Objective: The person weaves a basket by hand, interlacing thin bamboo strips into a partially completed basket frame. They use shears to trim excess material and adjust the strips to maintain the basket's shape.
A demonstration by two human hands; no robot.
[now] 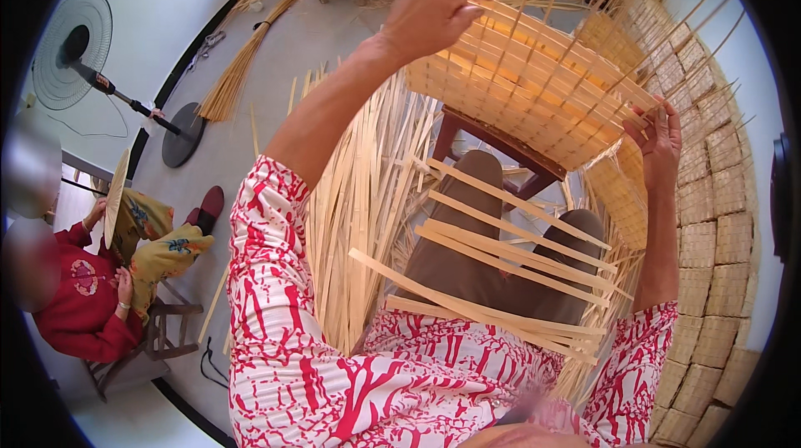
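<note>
A partly woven bamboo basket rests tilted on a dark red wooden stool in front of my knees. Thin upright stakes rise from its walls. At its upper left edge, my left hand is closed on one end of a flat bamboo strip that runs across the stakes. My right hand pinches the strip's other end at the basket's right corner, fingers pointing up. Several loose bamboo strips lie across my lap.
Long split strips are heaped on the floor left of my legs. Finished woven baskets are stacked along the right wall. A standing fan and a tied bundle of canes are at the left. Another person in red sits nearby.
</note>
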